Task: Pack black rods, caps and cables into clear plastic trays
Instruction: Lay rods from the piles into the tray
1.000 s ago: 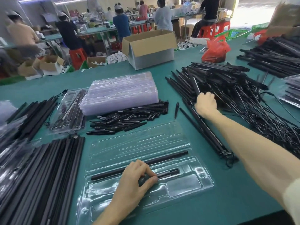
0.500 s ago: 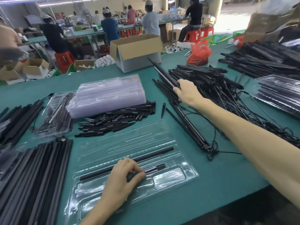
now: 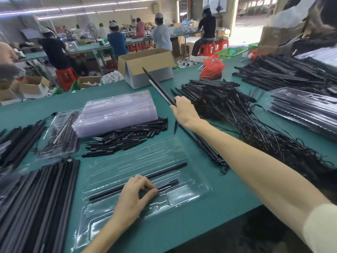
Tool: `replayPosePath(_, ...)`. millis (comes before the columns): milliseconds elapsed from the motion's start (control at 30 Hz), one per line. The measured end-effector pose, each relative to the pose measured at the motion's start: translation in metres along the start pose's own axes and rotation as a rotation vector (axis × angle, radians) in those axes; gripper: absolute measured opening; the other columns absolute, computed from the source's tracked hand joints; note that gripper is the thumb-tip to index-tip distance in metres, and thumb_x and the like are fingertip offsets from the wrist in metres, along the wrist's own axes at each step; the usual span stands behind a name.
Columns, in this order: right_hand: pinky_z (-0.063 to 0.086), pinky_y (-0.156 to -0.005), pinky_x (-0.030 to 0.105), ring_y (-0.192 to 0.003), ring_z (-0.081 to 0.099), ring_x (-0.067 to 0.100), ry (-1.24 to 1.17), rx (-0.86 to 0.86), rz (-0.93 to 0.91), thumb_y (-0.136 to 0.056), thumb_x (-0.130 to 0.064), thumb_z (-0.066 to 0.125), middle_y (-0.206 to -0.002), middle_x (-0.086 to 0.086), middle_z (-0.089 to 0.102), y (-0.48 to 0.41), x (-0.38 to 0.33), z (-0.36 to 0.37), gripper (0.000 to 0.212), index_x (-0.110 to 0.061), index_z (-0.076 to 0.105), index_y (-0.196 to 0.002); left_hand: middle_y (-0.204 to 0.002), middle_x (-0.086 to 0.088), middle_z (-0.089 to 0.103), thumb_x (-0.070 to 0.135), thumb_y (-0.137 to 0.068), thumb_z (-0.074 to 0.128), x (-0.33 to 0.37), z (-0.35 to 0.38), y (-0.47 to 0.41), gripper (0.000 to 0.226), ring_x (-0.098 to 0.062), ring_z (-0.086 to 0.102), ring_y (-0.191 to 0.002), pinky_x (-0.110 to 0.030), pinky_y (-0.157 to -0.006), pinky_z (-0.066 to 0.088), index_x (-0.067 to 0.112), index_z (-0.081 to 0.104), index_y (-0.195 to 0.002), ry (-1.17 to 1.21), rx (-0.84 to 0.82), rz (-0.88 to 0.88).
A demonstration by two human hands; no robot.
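Left hand (image 3: 135, 196): grip pinches short piece (image 3: 168, 184) in tray (image 3: 193, 195), its near end hidden.
Right hand (image 3: 183, 111): grip clamped round tilted rod (image 3: 156, 84), fingertips hidden.

Illumination is bright and even. Overhead light comes from ceiling strip lights (image 3: 87, 6); an overexposed doorway (image 3: 253, 13) at upper right adds daylight. Shadows on the table (image 3: 200, 212) are soft and faint. The clear tray (image 3: 182, 195) shows specular glare. Wide-angle distortion bends the frame edges. The background workers (image 3: 116, 41) and the left and upper-right margins are blurred.
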State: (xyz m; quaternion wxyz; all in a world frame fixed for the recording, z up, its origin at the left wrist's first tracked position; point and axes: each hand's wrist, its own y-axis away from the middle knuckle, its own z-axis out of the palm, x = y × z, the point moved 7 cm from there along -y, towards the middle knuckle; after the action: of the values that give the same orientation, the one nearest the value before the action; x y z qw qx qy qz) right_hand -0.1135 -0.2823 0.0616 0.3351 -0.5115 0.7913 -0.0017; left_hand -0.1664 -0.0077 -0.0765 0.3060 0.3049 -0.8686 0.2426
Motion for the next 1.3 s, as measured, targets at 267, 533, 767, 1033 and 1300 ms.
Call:
replayPosePath(267, 0.047, -0.088, 0.043, -0.106, 0.059, 0.036, 0.037, 0.011, -0.022, -0.103, -0.025, 0.052, -0.118, 0.015, 0.056, -0.014, -0.004, -0.004, 0.027, -0.003, 0.056, -0.117, -0.094, 0.013, 0.061, 0.055, -0.083, 0.063, -0.001, -0.001, 0.0, 0.021, -0.014, 0.054, -0.094, -0.027, -0.081, 0.045, 0.034, 0.066, -0.081, 0.013, -0.008, -0.013)
replayPosePath(533, 0.05, -0.089, 0.044, -0.106, 0.061, 0.039, 0.182, -0.047, 0.101, -0.098, -0.028, 0.061, -0.119, 0.016, 0.061, -0.036, 0.082, -0.019, 0.032, -0.002, 0.061, -0.117, -0.091, 0.015, 0.06, 0.048, -0.085, 0.067, 0.0, -0.001, -0.002, 0.015, -0.012, 0.055, -0.092, -0.024, -0.08, 0.044, 0.034, 0.066, -0.082, 0.008, -0.015, -0.031)
replayPosePath(767, 0.053, -0.088, 0.048, -0.09, 0.067, 0.036, -0.097, 0.034, 0.116, -0.102, -0.025, 0.055, -0.103, 0.02, 0.069, -0.052, 0.068, -0.036, 0.03, 0.001, 0.062, -0.116, -0.091, 0.014, 0.06, 0.056, -0.084, 0.062, 0.0, -0.001, -0.002, 0.02, -0.013, 0.055, -0.092, -0.024, -0.079, 0.043, 0.036, 0.064, -0.081, 0.0, 0.001, -0.007)
replayPosePath(1033, 0.052, -0.088, 0.041, -0.102, 0.063, 0.032, -0.208, 0.109, 0.081, -0.103, -0.022, 0.053, -0.108, 0.013, 0.06, -0.112, -0.03, -0.051, 0.025, 0.0, 0.055, -0.113, -0.094, 0.014, 0.06, 0.058, -0.083, 0.063, 0.0, -0.003, -0.001, 0.018, -0.013, 0.055, -0.091, -0.028, -0.079, 0.044, 0.039, 0.064, -0.083, 0.003, -0.013, -0.031)
replayPosePath(1300, 0.051, -0.054, 0.028, -0.072, 0.064, 0.021, -0.401, -0.124, 0.166, -0.1, -0.014, 0.056, -0.106, 0.02, 0.068, -0.054, -0.029, 0.014, 0.027, 0.005, 0.056, -0.118, -0.091, 0.014, 0.064, 0.03, -0.088, 0.075, 0.0, -0.003, -0.004, 0.009, -0.013, 0.057, -0.087, -0.02, -0.074, 0.044, 0.036, 0.068, -0.084, 0.038, -0.04, -0.079)
